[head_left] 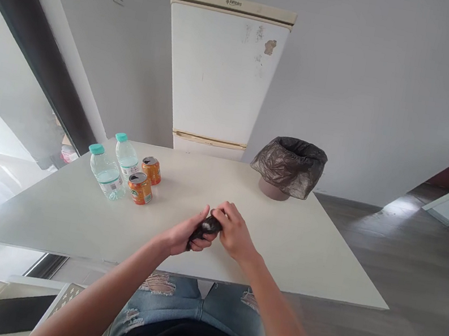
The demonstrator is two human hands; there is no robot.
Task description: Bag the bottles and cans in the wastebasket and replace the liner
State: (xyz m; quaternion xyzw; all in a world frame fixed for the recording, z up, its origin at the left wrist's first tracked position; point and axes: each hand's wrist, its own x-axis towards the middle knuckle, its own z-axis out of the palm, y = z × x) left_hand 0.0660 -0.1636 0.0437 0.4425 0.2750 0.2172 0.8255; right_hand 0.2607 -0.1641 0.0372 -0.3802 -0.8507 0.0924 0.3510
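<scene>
In front of me, above the near part of the table, both hands are on a small crumpled black bundle (206,226) that looks like a bunched-up plastic bag. My left hand (182,234) wraps round it from the left and below, thumb up. The fingers of my right hand (233,231) are curled over its right end. Part of the bundle is covered by my fingers.
Two clear bottles with teal caps (108,171) and two opened orange cans (140,188) stand at the table's left. A bin lined with a dark bag (289,167) stands at the back right. Behind the table (300,255) is a white fridge (222,76).
</scene>
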